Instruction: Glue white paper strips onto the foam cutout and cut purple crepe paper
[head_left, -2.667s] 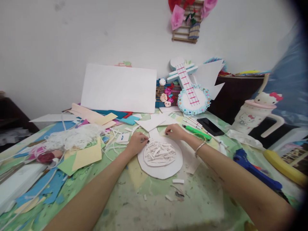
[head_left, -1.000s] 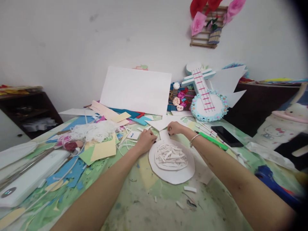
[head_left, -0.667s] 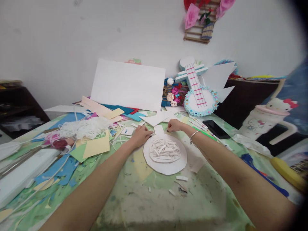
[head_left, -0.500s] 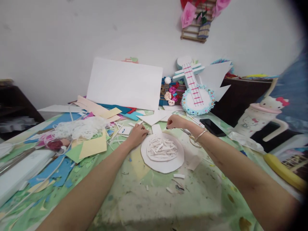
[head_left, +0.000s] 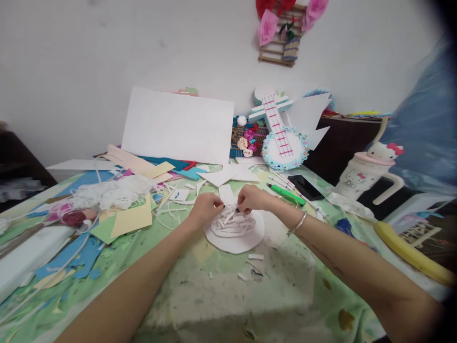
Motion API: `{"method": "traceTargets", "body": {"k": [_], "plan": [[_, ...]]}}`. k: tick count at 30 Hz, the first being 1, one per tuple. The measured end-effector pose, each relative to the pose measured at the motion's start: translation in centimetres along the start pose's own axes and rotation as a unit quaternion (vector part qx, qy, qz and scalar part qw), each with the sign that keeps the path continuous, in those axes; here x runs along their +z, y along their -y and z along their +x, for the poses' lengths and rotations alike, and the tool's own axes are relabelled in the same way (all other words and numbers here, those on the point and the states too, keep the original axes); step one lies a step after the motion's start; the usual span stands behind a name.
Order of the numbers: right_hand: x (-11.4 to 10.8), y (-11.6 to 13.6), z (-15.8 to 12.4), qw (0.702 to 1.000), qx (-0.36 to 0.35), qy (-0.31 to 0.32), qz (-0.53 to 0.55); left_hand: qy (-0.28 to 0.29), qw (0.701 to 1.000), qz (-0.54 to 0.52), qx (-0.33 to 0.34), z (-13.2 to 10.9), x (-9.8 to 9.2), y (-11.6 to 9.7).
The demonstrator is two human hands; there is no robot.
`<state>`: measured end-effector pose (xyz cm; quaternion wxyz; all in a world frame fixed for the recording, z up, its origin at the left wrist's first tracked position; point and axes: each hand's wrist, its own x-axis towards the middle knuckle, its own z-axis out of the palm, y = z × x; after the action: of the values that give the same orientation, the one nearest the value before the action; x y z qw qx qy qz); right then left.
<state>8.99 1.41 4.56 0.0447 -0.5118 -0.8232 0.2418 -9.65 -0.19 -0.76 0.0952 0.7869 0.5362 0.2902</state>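
Note:
Loose white strips (head_left: 233, 225) lie heaped on a round white board (head_left: 232, 245), whose pale rectangular neck (head_left: 225, 193) points away from me. Over the far edge of the heap, my left hand (head_left: 207, 209) is closed, thumb and forefinger pinched together. Just to its right, my right hand (head_left: 252, 199) pinches too, its fingertips close to the left ones. Whatever lies between the fingertips of either hand is too small to make out. The hands hide part of the board's far rim.
A green utility knife (head_left: 287, 194) and a black phone (head_left: 306, 187) lie to the right, near a white cup (head_left: 364, 176) and a banana (head_left: 410, 252). White string (head_left: 107, 190) and coloured paper (head_left: 132, 221) cover the left. A guitar-shaped craft (head_left: 283, 145) leans behind.
Both hands have moved in over the strip heap, the right one coming left and nearer, so the fingertips are close together. The view has shifted slightly, and the green knife now shows.

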Motion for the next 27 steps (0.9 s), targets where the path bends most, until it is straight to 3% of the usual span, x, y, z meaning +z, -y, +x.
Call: {"method": "traceTargets", "body": {"k": [2,9,15,19,23,27], "plan": [[0.1,0.5,-0.2,1.0,0.0,-0.007,-0.015,0.027,1.0,0.012,-0.009,-0.1,-0.1,-0.2],[0.7,1.2,0.4,0.998,-0.004,-0.011,-0.065,0.085,0.994,0.031,0.062,0.0,-0.6,-0.5],[1.1,1.4,0.9,0.991,-0.011,-0.036,-0.132,0.062,0.997,-0.032,0.041,0.1,-0.2,0.0],[1.3,1.5,0.9,0.987,-0.025,-0.047,-0.15,0.085,0.993,-0.032,0.076,0.3,0.2,0.3],[-0.1,1.6,-0.1,0.988,-0.038,-0.069,-0.134,0.071,0.993,-0.025,0.09,0.3,0.3,0.6],[-2.2,1.2,-3.1,0.985,-0.042,-0.125,-0.109,0.036,0.994,-0.061,0.08,0.4,0.4,1.2]]}}
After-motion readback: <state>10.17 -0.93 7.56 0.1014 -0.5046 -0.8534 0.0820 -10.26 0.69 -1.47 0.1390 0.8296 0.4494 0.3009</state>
